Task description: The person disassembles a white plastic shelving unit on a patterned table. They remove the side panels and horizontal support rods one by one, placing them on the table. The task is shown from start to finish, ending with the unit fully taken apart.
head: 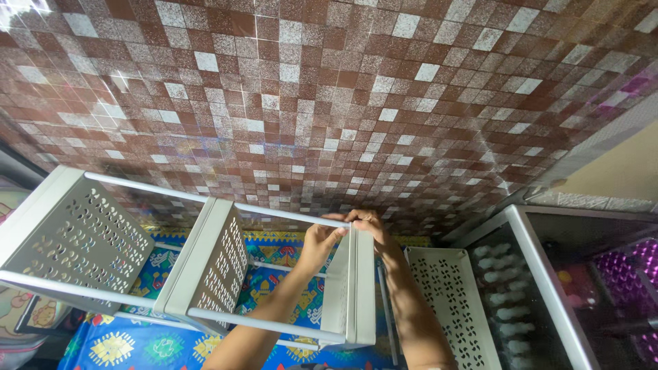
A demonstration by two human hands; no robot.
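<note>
- White plastic rack point(205, 274) lies on its side over the patterned mat point(274, 253).
- Left hand point(321, 241): grip pinched on the upper pole point(288, 215) at the end shelf point(356, 288).
- Right hand point(370, 225): grip curled around the same pole's tip.
- Loose perforated shelf point(452, 301) lies just right.
</note>
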